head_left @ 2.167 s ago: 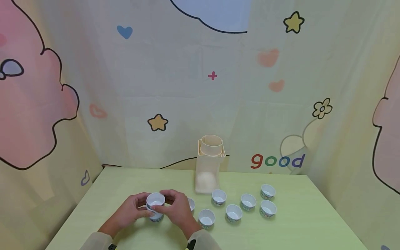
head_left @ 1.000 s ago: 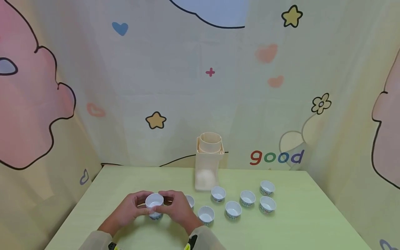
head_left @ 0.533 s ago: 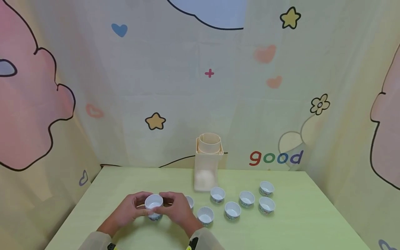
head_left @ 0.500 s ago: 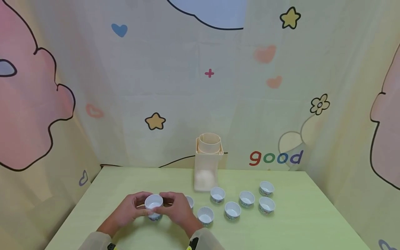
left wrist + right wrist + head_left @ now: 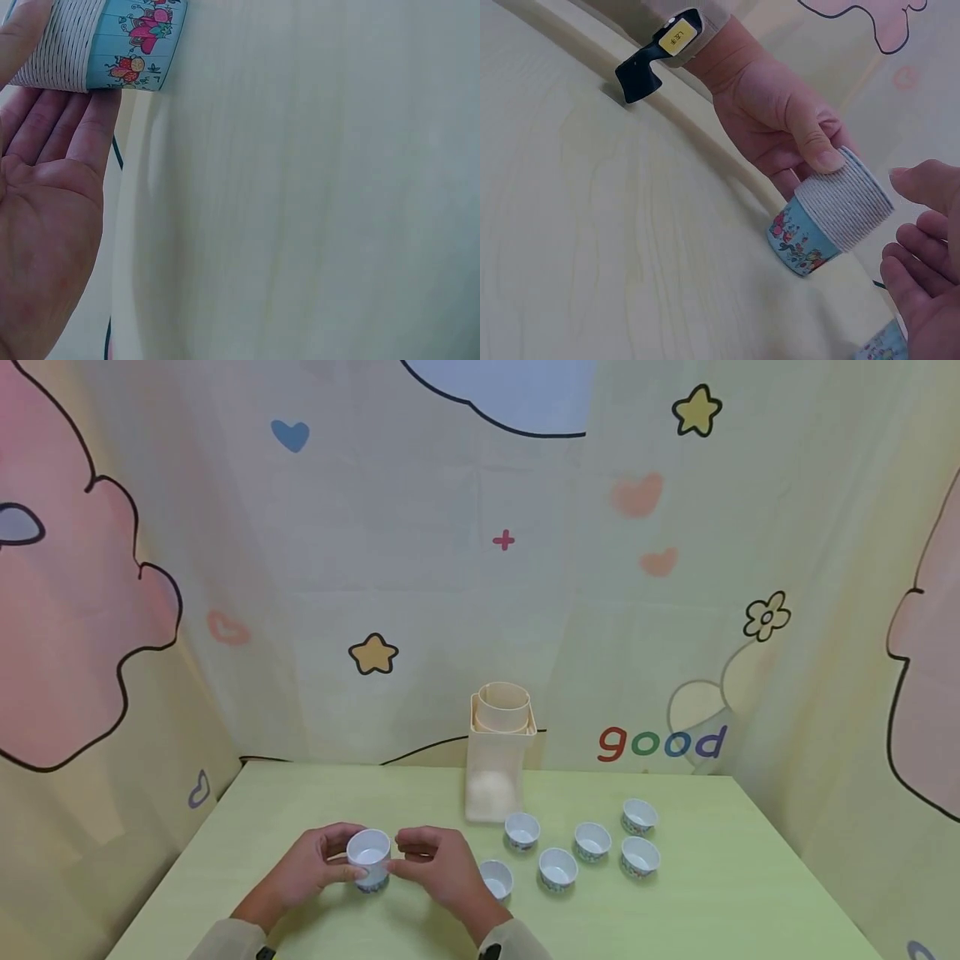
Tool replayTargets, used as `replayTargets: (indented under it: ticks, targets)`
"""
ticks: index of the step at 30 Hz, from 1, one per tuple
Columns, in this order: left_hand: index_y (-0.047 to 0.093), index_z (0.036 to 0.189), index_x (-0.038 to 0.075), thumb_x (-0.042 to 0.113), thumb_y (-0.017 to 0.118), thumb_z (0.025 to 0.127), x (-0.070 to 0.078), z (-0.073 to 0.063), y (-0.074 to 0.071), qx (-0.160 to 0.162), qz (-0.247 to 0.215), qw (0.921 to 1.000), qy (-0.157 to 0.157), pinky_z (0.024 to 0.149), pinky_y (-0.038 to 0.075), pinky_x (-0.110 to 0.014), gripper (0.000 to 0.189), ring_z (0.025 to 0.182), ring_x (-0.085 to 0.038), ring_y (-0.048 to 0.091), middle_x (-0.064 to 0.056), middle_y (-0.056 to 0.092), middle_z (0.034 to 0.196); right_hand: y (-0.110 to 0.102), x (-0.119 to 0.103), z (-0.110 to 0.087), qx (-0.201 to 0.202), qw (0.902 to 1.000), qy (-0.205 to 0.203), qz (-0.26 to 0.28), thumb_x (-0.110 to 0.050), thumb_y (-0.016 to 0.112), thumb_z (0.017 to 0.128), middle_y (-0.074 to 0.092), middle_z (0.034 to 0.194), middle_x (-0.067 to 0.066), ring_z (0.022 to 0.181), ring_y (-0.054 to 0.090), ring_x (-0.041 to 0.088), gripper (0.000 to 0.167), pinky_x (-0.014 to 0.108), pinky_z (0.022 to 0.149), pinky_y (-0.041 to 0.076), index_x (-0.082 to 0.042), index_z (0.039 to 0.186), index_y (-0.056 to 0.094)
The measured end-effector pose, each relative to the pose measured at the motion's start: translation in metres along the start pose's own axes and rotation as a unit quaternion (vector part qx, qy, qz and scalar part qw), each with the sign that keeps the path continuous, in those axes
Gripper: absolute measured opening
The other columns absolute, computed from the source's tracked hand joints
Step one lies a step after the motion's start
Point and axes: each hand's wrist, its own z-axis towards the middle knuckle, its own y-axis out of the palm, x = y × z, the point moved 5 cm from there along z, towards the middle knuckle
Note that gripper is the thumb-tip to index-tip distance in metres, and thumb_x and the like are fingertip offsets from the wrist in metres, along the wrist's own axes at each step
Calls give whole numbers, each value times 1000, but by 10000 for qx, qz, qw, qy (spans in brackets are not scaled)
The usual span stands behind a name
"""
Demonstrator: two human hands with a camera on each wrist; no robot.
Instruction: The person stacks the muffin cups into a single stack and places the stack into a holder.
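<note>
A stack of nested paper cups (image 5: 369, 853), white rims packed together above a light-blue floral base, stands upright at the left of the table. My left hand (image 5: 307, 864) grips it from the left, thumb in front and fingers behind. The left wrist view shows the stack (image 5: 135, 45) at its top edge, over the palm. My right hand (image 5: 446, 864) is just right of the stack, fingers loosely bent and holding nothing. In the right wrist view a gap separates its fingers from the stack (image 5: 844, 199). One floral cup (image 5: 498, 878) is partly hidden behind the right hand.
Several single floral cups, such as the middle one (image 5: 558, 869) and the far right one (image 5: 640, 816), stand upright on the right half of the pale table (image 5: 712, 910). Behind them, near the back edge, stands a cream cup dispenser (image 5: 497, 777). Patterned cloth walls (image 5: 420, 527) surround the table.
My right hand has let go of the stack and shifted a little to the right, covering the cup that showed beside it. The left hand keeps its grip.
</note>
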Motion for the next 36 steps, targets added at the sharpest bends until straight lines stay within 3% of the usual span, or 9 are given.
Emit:
replayTargets:
  ticks: [13, 19, 24, 28, 32, 36]
  targets:
    - [56, 137, -7, 19, 88, 81, -2, -1, -1, 1, 29, 10000, 18, 97, 58, -28, 70, 121, -30, 65, -24, 63, 134, -42, -2, -22, 479, 9981, -78, 372, -11, 83, 86, 73, 119, 22, 115, 69, 38, 36, 17, 90, 58, 3, 118, 73]
    - [56, 136, -7, 19, 87, 82, -1, -1, 0, -21, 66, 9999, 107, 97, 58, -27, 67, 117, -18, 67, -25, 64, 134, -64, -6, -35, 770, 9954, -161, 543, -10, 81, 88, 70, 122, 28, 115, 70, 33, 37, 18, 91, 58, 5, 120, 71]
    - [56, 136, -9, 18, 86, 83, -1, -1, 1, -21, 60, 9999, 134, 97, 58, -25, 67, 112, -6, 66, -26, 63, 133, -85, -6, -49, 1193, 9906, -123, 664, -5, 83, 84, 73, 118, 24, 105, 73, 19, 36, 20, 89, 59, 6, 117, 72]
    - [56, 136, -8, 18, 87, 82, -2, -1, 0, 3, 52, 9999, 124, 98, 58, -26, 68, 116, -14, 67, -26, 63, 134, -105, -1, -61, 1521, 9861, -18, 673, -3, 83, 83, 74, 117, 21, 99, 73, 10, 35, 20, 89, 60, 4, 116, 73]
    - [56, 136, -8, 19, 87, 81, -3, 0, -1, 33, 68, 9999, 117, 98, 58, -27, 69, 121, -28, 65, -27, 63, 134, -125, 7, -73, 1796, 9820, 125, 566, -4, 84, 82, 73, 119, 23, 102, 74, 14, 36, 20, 87, 60, 3, 116, 73]
    - [57, 136, -7, 19, 87, 81, -4, 1, -1, 43, 57, 9999, 117, 97, 58, -27, 69, 122, -32, 65, -26, 63, 134, -143, 10, -85, 2130, 9761, 127, 412, -4, 85, 81, 71, 122, 26, 103, 74, 14, 37, 19, 86, 60, 3, 116, 73]
